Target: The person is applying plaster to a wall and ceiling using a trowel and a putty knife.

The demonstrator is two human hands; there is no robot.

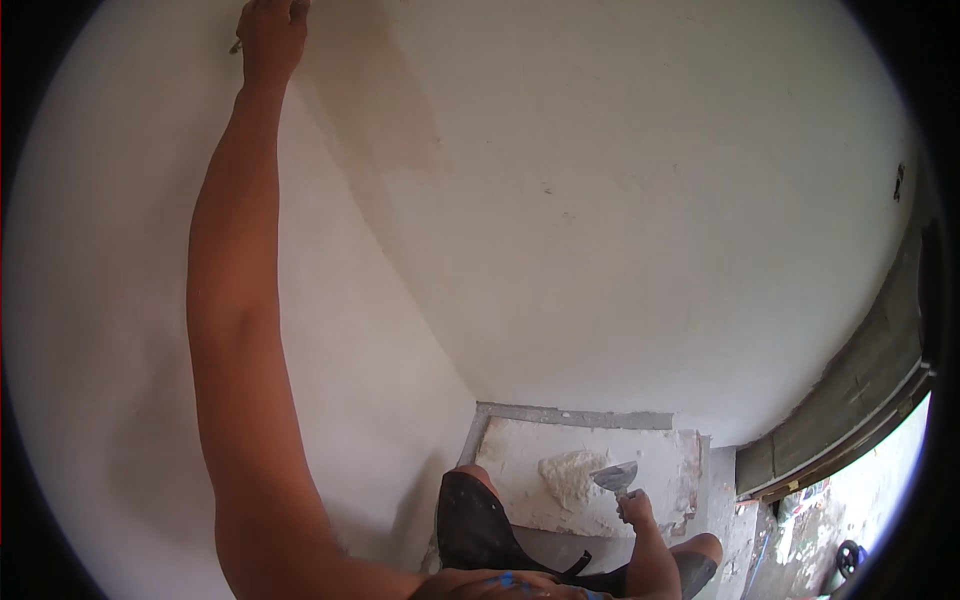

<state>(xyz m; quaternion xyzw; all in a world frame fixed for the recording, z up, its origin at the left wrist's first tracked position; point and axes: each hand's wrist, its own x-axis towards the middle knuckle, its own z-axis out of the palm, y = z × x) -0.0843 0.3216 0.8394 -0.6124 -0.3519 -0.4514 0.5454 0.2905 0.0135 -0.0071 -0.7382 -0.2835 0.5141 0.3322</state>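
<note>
My left arm stretches far up along the wall, and my left hand is closed at the upper edge of the view. A small dark tip sticks out beside its wrist side; what the fingers grip is mostly cut off. Low down, my right hand is wrapped round the handle of a putty knife. The grey blade points up and left, over the right edge of a heap of white putty. The heap lies on a white, smeared board between my knees.
White walls meet in a corner ahead, with a darker, damp-looking patch near the top. A grey strip runs behind the board. At right are a bare concrete edge and a bright opening with a dark round object.
</note>
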